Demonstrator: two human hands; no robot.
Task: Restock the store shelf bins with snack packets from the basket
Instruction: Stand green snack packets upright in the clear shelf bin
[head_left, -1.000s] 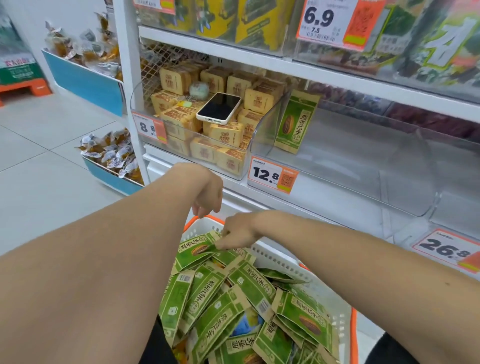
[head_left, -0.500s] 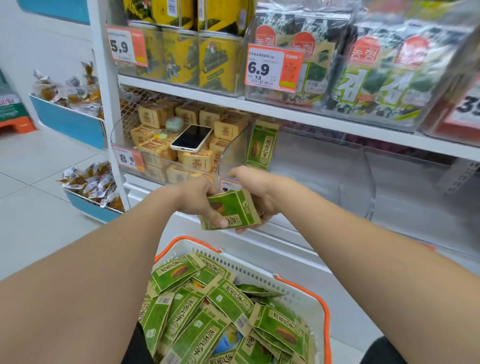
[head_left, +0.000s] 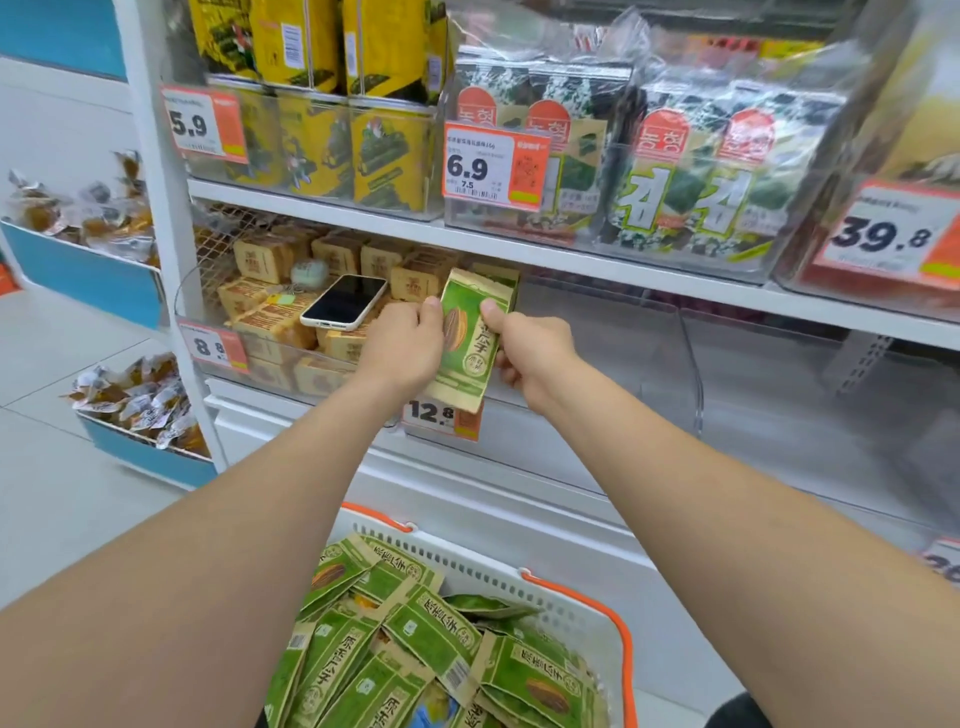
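Middle shelf, left: a clear bin holds tan boxed snacks (head_left: 262, 258), with a dark-screened phone (head_left: 344, 302) lying on top of them and an 8.8 price tag (head_left: 210, 347) on the bin front. To its right stands a clear shelf bin (head_left: 628, 358) marked by a 12.8 price tag (head_left: 441, 418). One green packet (head_left: 503, 275) stands at this bin's left wall, mostly covered. Upper shelf: yellow packs (head_left: 384, 150) behind a 5.9 tag (head_left: 200, 124), and seaweed packs (head_left: 701, 187) behind a 6.9 tag (head_left: 493, 167) and a 39.8 tag (head_left: 891, 236). A side rack (head_left: 104, 283) at far left carries blue trays of wrapped sweets. Both forearms cross the lower frame and cover part of the basket (head_left: 566, 613), which sits below the shelf with a loose heap of green snack packets (head_left: 436, 639) inside. The left hand (head_left: 402, 343) and right hand (head_left: 535, 353) together hold one snack packet (head_left: 470, 340) upright, slightly tilted, at the front left corner of the clear shelf bin. Each hand is closed on a side edge, thumb on the printed face, fingers curled behind. The packet's lower edge overlaps the top of the 12.8 price tag. It cannot be determined whether any part of the packet is past the bin's front wall. The basket's near side is cut off by the frame edge, and the small print on the tags is illegible.
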